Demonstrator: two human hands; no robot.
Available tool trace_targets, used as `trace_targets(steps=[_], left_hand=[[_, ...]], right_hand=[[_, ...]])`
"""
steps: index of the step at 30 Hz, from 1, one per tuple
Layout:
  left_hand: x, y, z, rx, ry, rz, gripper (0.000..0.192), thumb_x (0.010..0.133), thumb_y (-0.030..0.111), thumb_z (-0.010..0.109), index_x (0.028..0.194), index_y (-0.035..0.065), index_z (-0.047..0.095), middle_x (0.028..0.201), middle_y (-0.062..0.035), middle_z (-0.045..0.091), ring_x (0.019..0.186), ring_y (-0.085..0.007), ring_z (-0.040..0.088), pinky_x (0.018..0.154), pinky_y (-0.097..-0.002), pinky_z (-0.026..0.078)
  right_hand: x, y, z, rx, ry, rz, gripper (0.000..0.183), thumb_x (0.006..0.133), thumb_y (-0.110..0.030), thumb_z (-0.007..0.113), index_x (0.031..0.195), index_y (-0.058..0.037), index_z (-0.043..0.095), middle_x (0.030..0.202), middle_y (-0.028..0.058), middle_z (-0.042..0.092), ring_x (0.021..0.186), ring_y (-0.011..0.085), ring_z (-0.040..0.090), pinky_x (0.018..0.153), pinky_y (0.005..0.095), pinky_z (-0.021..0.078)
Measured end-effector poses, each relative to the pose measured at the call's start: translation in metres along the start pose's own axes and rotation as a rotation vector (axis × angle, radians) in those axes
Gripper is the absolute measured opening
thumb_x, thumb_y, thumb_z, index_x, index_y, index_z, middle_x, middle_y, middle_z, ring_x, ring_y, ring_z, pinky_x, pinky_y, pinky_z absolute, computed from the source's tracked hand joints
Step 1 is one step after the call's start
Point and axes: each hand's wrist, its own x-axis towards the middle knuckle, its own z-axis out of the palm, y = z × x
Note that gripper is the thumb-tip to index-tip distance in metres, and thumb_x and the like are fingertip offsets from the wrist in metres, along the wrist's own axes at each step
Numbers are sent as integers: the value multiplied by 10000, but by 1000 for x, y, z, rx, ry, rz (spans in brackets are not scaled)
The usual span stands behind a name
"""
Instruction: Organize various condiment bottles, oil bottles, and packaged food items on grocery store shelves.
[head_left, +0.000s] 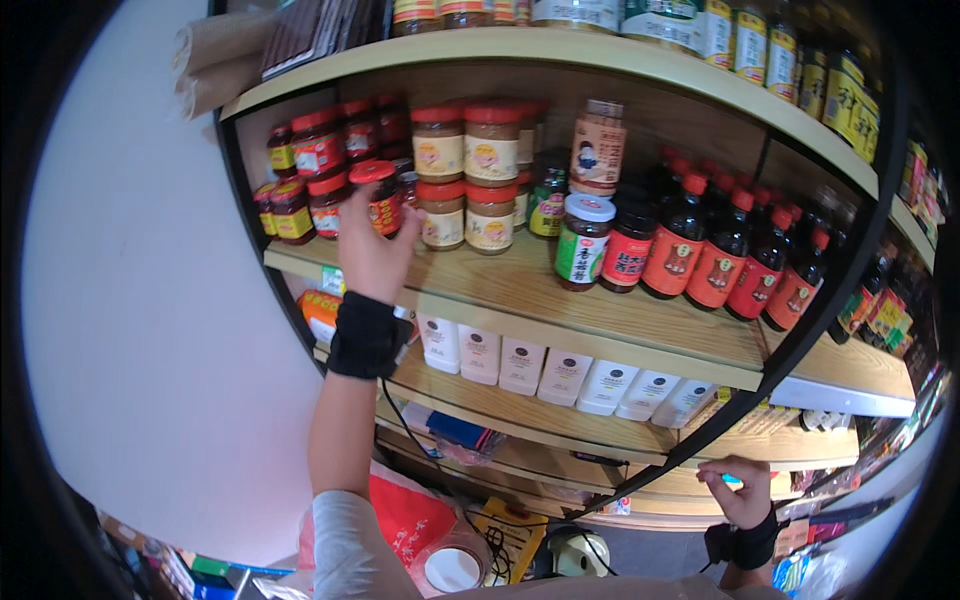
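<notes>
My left hand (377, 251) is raised to the left part of the middle shelf, at a dark jar with a red lid (382, 202). Its fingers lie at the jar's left side and lid, the thumb near its right side. Whether they press on the jar cannot be made out. Jars of light brown paste (442, 217), stacked two high with red lids, stand just right of the thumb. To the left are smaller jars with yellow labels (292, 217). Low on the right, my right hand (739, 491) hangs in front of the lower shelves, fingers bent, with nothing visibly held.
A white-lidded jar (581, 244) and red-capped dark bottles (675, 255) occupy the middle shelf's right half. White bottles (521, 367) line the shelf below. A black shelf post (817, 292) slants across the right. A white wall (165, 300) borders the left; a red bag (409, 517) lies below.
</notes>
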Motion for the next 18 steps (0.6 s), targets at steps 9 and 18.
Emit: trace_targets(steps=[9, 18], left_hand=[[-3, 108, 71, -456, -793, -33, 773, 666, 347, 773, 1201, -78, 411, 1008, -171, 604, 855, -202, 591, 760, -287, 475], [-1, 120, 103, -535, -963, -142, 599, 669, 277, 778, 1095, -45, 506, 1036, -137, 619, 940, -197, 601, 827, -304, 466]], right_hand=[[90, -66, -33, 102, 17, -191, 115, 784, -37, 613, 863, 33, 659, 709, 106, 650, 605, 132, 613, 567, 235, 470], [200, -91, -54, 243, -7, -246, 192, 811, -127, 579, 878, 44, 635, 692, 29, 601, 617, 62, 530, 556, 208, 435]])
